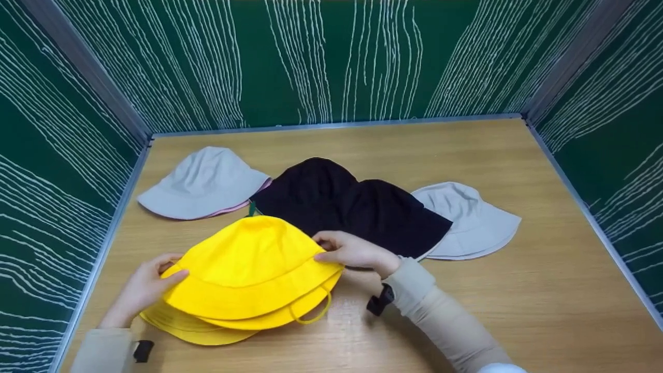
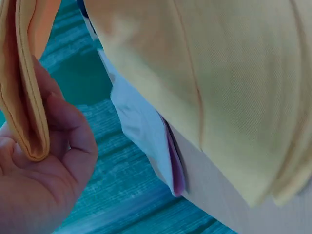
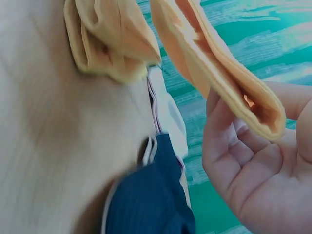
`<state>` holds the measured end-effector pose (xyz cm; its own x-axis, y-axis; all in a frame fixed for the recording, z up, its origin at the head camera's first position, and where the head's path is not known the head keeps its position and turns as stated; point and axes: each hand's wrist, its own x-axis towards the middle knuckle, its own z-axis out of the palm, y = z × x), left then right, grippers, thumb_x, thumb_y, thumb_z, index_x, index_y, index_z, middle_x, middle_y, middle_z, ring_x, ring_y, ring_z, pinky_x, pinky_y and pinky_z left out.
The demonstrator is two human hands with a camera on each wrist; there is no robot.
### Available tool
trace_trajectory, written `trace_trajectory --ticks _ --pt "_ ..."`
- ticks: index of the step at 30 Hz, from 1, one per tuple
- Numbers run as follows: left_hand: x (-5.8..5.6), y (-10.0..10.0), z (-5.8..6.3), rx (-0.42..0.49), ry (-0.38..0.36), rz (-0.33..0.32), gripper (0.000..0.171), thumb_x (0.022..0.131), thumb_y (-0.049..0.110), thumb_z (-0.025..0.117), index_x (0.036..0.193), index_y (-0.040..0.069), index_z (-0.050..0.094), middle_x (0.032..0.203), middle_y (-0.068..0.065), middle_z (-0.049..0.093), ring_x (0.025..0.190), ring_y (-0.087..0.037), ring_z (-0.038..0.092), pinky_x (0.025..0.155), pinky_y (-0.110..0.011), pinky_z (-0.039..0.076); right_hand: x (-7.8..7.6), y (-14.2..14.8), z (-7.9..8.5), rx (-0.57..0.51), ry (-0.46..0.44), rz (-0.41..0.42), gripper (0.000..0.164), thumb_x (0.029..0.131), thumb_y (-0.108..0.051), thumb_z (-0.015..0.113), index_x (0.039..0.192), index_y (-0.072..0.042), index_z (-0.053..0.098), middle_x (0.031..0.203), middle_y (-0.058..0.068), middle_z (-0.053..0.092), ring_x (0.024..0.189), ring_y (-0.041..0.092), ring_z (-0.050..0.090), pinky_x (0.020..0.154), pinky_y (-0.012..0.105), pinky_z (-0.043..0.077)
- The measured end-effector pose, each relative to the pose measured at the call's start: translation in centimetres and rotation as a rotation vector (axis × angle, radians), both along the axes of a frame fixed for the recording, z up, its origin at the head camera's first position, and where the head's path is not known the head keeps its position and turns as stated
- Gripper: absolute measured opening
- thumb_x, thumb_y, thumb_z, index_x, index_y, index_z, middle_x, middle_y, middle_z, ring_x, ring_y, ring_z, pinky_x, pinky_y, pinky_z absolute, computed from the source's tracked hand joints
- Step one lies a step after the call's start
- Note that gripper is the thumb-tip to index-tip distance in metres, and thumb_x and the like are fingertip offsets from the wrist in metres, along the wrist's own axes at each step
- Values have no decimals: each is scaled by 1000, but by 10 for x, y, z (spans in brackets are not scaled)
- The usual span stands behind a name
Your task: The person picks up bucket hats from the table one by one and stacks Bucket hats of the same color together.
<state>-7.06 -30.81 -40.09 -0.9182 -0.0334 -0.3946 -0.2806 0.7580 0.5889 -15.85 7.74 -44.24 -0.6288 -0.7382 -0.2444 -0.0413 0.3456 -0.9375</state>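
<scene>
A yellow bucket hat (image 1: 248, 254), folded flat with its crown away from me, hangs between both hands. My left hand (image 1: 144, 290) pinches its left brim edge, thumb on top. At the opposite edge, my right hand (image 1: 357, 253) pinches the brim between thumb and curled fingers. Both wrist views show the doubled brim in the fingers. Under it lies another yellow hat (image 1: 207, 335), mostly hidden, its brim showing at the lower left. A thin yellow cord (image 1: 327, 306) loops down below the held hat's right side.
Behind the yellow hats, two black hats (image 1: 311, 194) overlap on the wooden table (image 1: 544, 311). A light grey hat (image 1: 202, 184) with a pink edge lies at the left, another pale hat (image 1: 474, 223) at the right, partly under the black one. Green walls (image 1: 336, 62) enclose the table.
</scene>
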Motion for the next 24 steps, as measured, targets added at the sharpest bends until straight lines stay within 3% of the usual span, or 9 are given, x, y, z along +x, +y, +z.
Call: trace_trajectory --ticks 9,18,24 --pt "8 -47 -4 -45 -173 73 78 90 49 58 137 -9 36 134 -33 43 108 -38 50 98 -55 42 8 -50 -1 59 52 25 29 92 -13 59 120 -8 57 108 5 66 87 9 59 81 24 50" --pt "12 -71 -17 -57 -208 105 76 90 46 59 135 -11 36 132 -35 42 101 -36 50 94 -51 45 17 -82 -11 68 11 7 25 91 -11 61 115 -7 59 103 11 69 80 9 60 75 22 50" --pt "10 -76 -31 -53 -217 122 70 90 40 61 132 -12 40 127 -34 45 97 -33 51 93 -47 47 19 -89 -23 107 55 1 25 89 -8 62 113 -4 58 99 13 69 76 8 56 69 18 47"
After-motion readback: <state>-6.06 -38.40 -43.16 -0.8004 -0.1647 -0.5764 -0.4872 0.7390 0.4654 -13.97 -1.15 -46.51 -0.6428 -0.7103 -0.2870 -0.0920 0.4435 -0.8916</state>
